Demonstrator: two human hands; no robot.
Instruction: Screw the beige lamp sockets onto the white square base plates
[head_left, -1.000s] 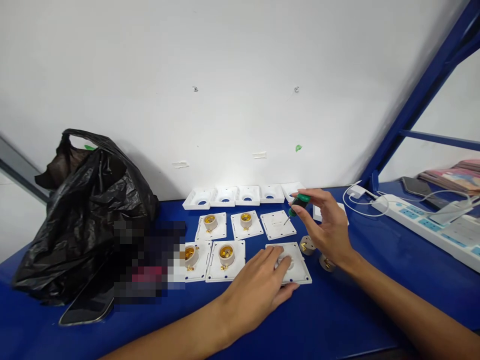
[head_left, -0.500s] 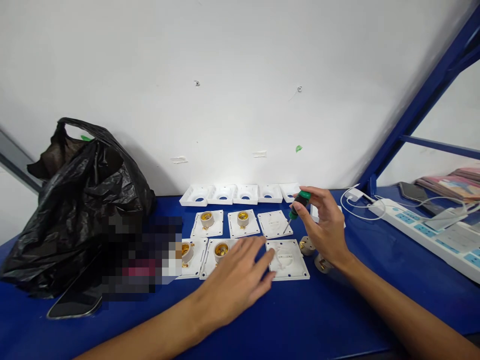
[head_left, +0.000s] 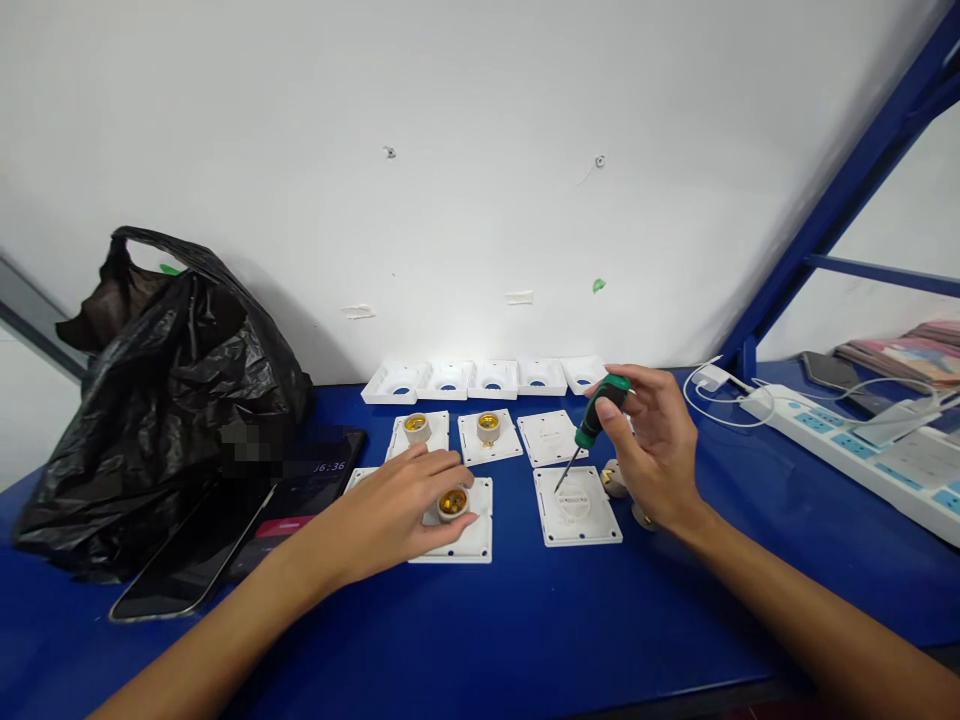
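Observation:
My left hand (head_left: 394,515) has its thumb and fingers around a lamp socket (head_left: 453,503) with a brass-coloured inside, which sits on a square white plate (head_left: 476,548). In my right hand (head_left: 661,455) is a screwdriver (head_left: 601,412) with a green and black handle, its shaft slanting down to the left over a bare white plate (head_left: 579,530). Behind that lies another bare plate (head_left: 551,437). Two plates with sockets (head_left: 416,428) (head_left: 488,427) stand further back. My left hand partly covers a plate at the left. Loose sockets (head_left: 613,479) lie beside my right hand, partly hidden.
Several white square covers (head_left: 493,382) line the wall. On the left are a black plastic bag (head_left: 172,420) and phones (head_left: 176,570). A power strip (head_left: 840,440) with white cables lies at the right, by a blue frame (head_left: 825,225).
My left hand has moved left and closed around the socket; its plate has shifted slightly right and towards me. The screwdriver tip has come from the back bare plate to over the nearer one.

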